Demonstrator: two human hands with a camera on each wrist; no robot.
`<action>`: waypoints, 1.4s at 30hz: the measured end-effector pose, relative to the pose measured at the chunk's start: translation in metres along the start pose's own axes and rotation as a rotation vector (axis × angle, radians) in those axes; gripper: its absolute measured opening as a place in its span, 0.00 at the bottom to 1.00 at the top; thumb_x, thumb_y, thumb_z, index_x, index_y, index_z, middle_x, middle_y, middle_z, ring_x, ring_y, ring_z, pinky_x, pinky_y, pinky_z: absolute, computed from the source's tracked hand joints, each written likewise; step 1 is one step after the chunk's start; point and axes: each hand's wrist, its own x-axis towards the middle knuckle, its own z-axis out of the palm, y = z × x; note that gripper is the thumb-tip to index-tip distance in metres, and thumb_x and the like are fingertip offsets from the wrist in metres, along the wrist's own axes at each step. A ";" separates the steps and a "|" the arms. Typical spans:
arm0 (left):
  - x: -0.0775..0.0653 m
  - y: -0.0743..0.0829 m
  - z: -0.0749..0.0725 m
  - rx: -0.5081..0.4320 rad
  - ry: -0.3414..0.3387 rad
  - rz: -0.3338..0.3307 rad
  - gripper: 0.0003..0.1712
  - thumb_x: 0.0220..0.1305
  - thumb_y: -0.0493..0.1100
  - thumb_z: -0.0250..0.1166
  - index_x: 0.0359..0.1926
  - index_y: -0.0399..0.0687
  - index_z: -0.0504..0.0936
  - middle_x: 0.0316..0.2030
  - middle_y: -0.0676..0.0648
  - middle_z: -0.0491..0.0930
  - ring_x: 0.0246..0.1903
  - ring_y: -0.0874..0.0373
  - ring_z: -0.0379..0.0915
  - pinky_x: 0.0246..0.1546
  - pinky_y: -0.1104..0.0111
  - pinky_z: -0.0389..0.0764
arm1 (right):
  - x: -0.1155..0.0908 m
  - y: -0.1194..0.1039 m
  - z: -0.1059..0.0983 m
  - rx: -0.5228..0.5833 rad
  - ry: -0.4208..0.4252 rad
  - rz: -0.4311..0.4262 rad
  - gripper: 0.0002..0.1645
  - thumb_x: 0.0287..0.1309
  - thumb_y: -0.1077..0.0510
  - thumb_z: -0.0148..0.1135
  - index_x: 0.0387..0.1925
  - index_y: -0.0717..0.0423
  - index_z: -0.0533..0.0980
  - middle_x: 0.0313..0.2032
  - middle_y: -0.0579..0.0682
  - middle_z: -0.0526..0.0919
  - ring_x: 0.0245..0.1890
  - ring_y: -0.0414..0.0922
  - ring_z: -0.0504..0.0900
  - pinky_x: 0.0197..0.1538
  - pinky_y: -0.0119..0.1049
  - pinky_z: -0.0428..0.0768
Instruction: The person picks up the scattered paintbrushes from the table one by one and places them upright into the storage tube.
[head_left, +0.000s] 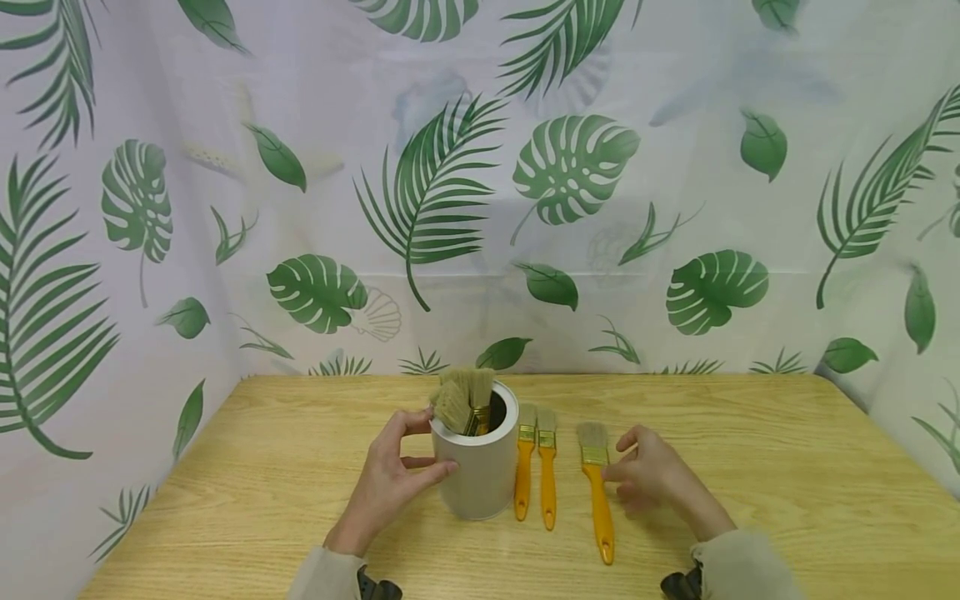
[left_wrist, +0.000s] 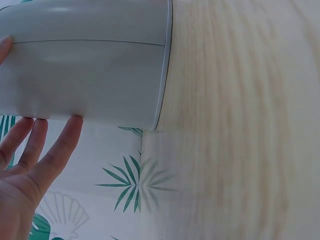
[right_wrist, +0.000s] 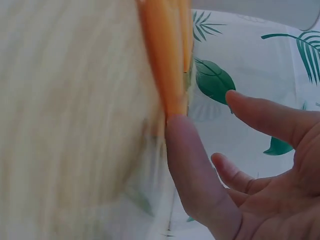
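A pale grey cylindrical can [head_left: 477, 483] stands upright on the table, its open top facing up. Several paintbrushes [head_left: 453, 404] stand in it bristles up, their handles hidden inside. My left hand [head_left: 378, 483] grips the can from its left side, thumb at the front and fingers round the back; the left wrist view shows fingertips on the can wall [left_wrist: 85, 80]. A wide paintbrush [head_left: 602, 517] with an orange handle lies to the can's right. Beside it is my right hand [head_left: 654, 475], its thumb touching the orange handle [right_wrist: 167, 55] in the right wrist view, the other fingers apart from it.
Two narrower paintbrushes, a left one [head_left: 523, 471] and a right one [head_left: 548, 483], lie side by side between the can and the wide brush, bristles away from me. The wood-grain table [head_left: 787, 467] ends at a leaf-printed cloth [head_left: 465, 325] behind.
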 end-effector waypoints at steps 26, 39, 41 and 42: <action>-0.002 0.000 -0.003 0.002 0.010 0.002 0.31 0.52 0.26 0.76 0.55 0.41 0.75 0.58 0.36 0.75 0.55 0.35 0.73 0.41 0.61 0.89 | 0.002 -0.004 0.028 -0.298 -0.002 -0.067 0.25 0.41 0.73 0.70 0.44 0.77 0.72 0.28 0.57 0.77 0.18 0.45 0.77 0.18 0.35 0.82; 0.000 -0.001 0.000 0.001 0.000 0.001 0.31 0.52 0.25 0.76 0.56 0.41 0.75 0.58 0.37 0.74 0.55 0.36 0.73 0.42 0.59 0.89 | -0.001 -0.001 0.025 -0.234 -0.039 -0.106 0.29 0.43 0.75 0.70 0.47 0.68 0.67 0.26 0.55 0.75 0.20 0.47 0.77 0.19 0.38 0.84; 0.000 -0.001 0.000 0.001 -0.002 0.002 0.30 0.53 0.26 0.76 0.56 0.41 0.75 0.58 0.37 0.74 0.55 0.35 0.73 0.42 0.57 0.89 | -0.001 -0.001 0.024 -0.220 -0.052 -0.127 0.29 0.43 0.75 0.70 0.47 0.68 0.67 0.25 0.55 0.75 0.20 0.47 0.77 0.19 0.38 0.84; 0.000 -0.001 0.000 -0.001 -0.002 0.004 0.30 0.53 0.26 0.76 0.56 0.41 0.75 0.58 0.37 0.75 0.55 0.35 0.73 0.42 0.57 0.89 | -0.001 0.000 0.023 -0.206 -0.060 -0.138 0.29 0.42 0.76 0.70 0.47 0.69 0.67 0.26 0.55 0.75 0.20 0.47 0.77 0.19 0.38 0.84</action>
